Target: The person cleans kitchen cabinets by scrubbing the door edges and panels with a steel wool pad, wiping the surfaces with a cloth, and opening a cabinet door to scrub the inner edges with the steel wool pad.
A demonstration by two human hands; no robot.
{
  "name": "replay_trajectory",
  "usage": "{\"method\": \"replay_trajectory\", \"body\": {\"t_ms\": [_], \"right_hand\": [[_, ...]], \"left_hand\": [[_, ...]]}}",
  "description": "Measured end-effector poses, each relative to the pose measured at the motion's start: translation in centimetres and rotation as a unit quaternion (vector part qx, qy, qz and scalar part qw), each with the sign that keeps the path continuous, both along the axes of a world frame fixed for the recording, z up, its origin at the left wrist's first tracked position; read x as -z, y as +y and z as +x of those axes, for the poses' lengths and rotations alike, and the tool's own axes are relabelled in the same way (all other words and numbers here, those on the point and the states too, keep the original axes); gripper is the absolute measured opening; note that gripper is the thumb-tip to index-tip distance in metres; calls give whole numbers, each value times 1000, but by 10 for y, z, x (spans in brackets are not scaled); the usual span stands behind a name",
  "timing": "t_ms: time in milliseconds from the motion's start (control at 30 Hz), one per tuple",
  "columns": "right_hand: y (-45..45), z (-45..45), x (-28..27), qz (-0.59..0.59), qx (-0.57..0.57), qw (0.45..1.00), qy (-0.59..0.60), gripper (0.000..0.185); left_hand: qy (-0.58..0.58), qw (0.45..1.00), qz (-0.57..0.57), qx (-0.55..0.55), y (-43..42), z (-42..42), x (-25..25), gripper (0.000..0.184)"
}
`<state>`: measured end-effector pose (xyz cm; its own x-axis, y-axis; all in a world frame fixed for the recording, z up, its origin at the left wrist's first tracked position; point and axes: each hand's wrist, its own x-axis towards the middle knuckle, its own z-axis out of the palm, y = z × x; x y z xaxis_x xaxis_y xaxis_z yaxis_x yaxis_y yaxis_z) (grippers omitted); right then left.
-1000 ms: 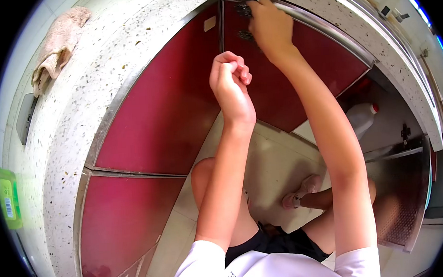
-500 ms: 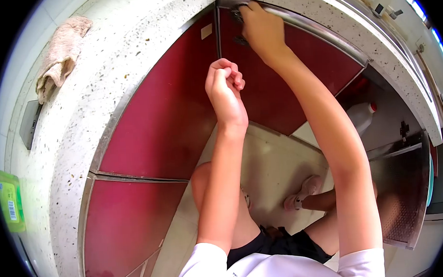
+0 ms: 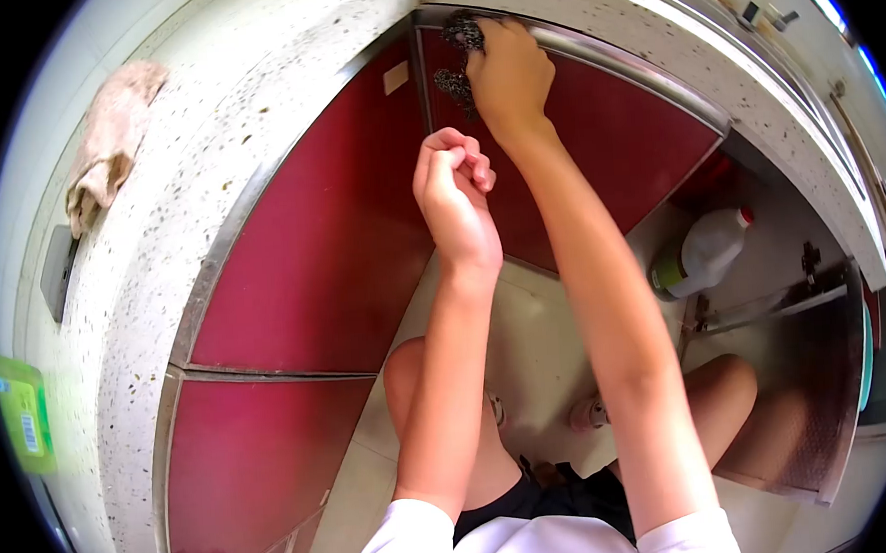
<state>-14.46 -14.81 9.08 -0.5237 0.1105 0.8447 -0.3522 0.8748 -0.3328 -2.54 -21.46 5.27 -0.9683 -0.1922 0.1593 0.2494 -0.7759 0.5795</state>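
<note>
My right hand is closed on a dark steel wool scrubber, whose dark mesh sticks out past the fingers on the left side. It presses against the upper left corner of a red cabinet door, just under the metal strip below the countertop. My left hand hangs in the air before the corner where the cabinet fronts meet. Its fingers are curled in toward the palm, and nothing shows in them. The red door on the left carries a small pale sticker.
The speckled countertop bends around the corner, with a crumpled beige cloth on it. A green bottle is at far left. On the right, an open cabinet door juts out beside a white jug with a red cap.
My right hand has shifted slightly left and down, and more of the scrubber shows. My left hand has hardly moved. The jug is now less covered by my right arm.
</note>
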Motion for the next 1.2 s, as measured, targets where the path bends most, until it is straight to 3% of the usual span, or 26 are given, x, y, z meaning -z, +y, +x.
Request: {"method": "replay_trajectory", "body": {"t_ms": [233,300,433,533,667,800,833,867,967,1033,1067,1133,1200], "right_hand": [[1,16,-4,-138,27,990,-15,19],[-18,9,-11,-165,6,980,-110,28],[-38,-4,-11,-223,-44,968,-107,23],[-19,2,-5,-234,-28,970,-60,22],[43,40,-3,-202,29,978,-45,19],[134,75,15,-219,62,966,125,17],[152,88,13,-244,26,959,140,19],[169,93,15,-246,74,956,142,20],[182,99,18,-293,71,943,144,22],[160,95,11,-271,91,953,100,18],[145,88,11,-246,40,964,97,14],[109,70,13,-165,81,981,54,25],[90,60,6,-166,70,984,4,28]], "left_hand": [[-25,999,26,33,18,-1,3,9],[-16,999,18,-30,11,-8,4,8],[63,985,156,24,-36,-17,0,7],[7,996,48,-74,-28,-16,-2,8],[-6,999,1,-47,-10,-20,2,12],[-11,999,-19,-31,9,-14,1,13],[-7,999,-29,-23,14,-12,0,13],[-3,999,-40,-16,18,-10,0,14],[7,996,-87,-16,25,-9,3,16],[9,995,-94,-13,26,-10,4,16],[4,996,-87,-17,26,-10,3,16],[0,997,-72,-15,27,-11,5,16],[4,996,-84,-13,29,-10,5,15]]}}
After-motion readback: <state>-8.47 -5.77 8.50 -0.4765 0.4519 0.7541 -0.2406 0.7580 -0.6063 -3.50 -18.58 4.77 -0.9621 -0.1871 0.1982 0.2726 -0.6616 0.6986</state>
